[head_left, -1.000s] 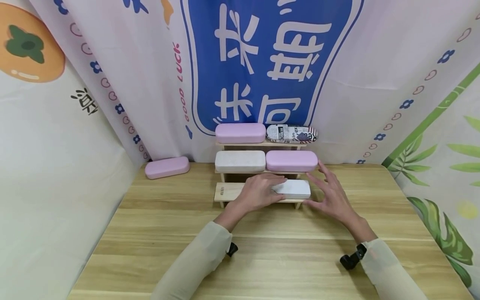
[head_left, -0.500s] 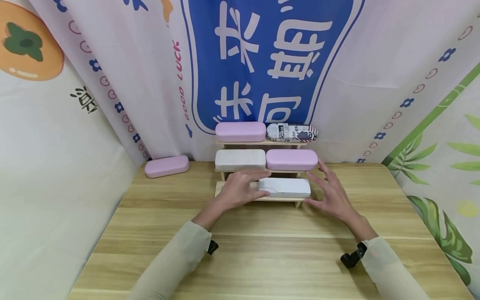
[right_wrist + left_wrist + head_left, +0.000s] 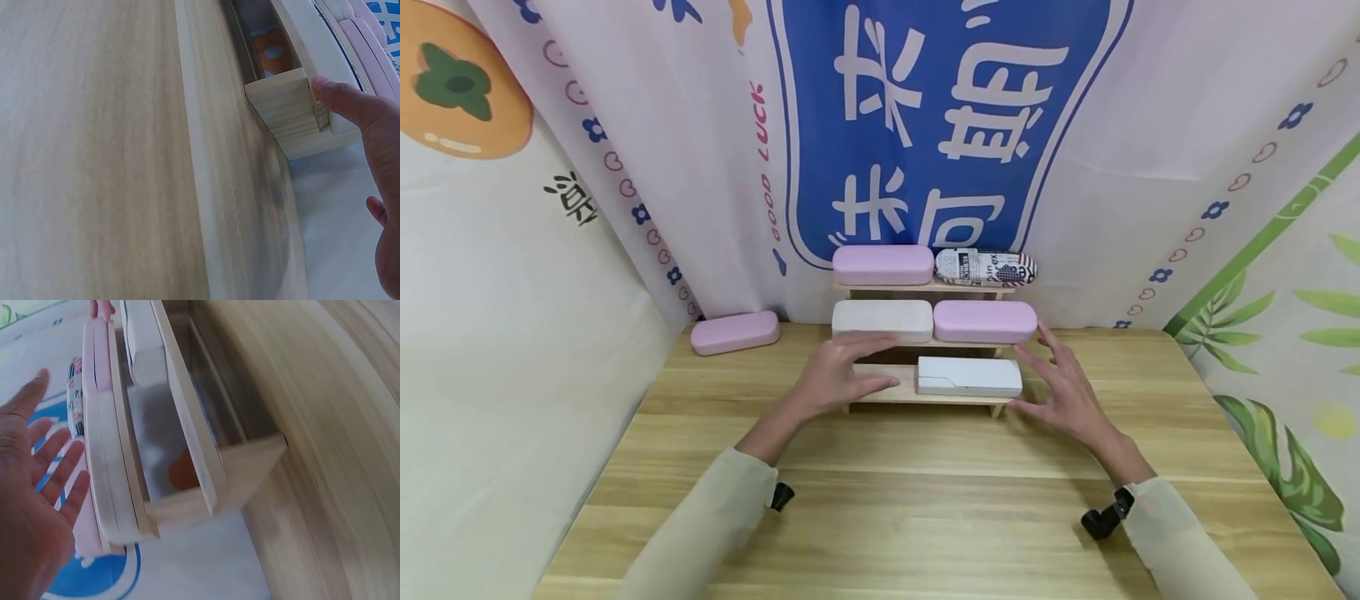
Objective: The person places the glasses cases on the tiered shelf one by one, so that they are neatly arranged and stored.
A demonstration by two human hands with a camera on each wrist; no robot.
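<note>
A white glasses case (image 3: pixel 970 377) lies on the right part of the bottom step of a three-step wooden rack (image 3: pixel 880 392). My left hand (image 3: pixel 842 377), fingers spread and holding nothing, is over the left part of that step, apart from the case. At the rack's right end is my right hand (image 3: pixel 1063 387), fingers spread; in the right wrist view its thumb (image 3: pixel 340 97) rests on the step's edge beside the white case. The middle step carries a grey-white glasses case (image 3: pixel 882 320) and a pink glasses case (image 3: pixel 985 321), side by side.
On the top step sit another pink glasses case (image 3: pixel 883 265) and a newspaper-print glasses case (image 3: pixel 985 267). One more pink case (image 3: pixel 735 332) lies on the wooden table (image 3: pixel 925 517) at the back left. A printed curtain (image 3: pixel 1075 208) hangs right behind the rack.
My left hand has let go of the white glasses case and moved left along the bottom step, uncovering the case. The right hand has stayed at the rack's right end.
</note>
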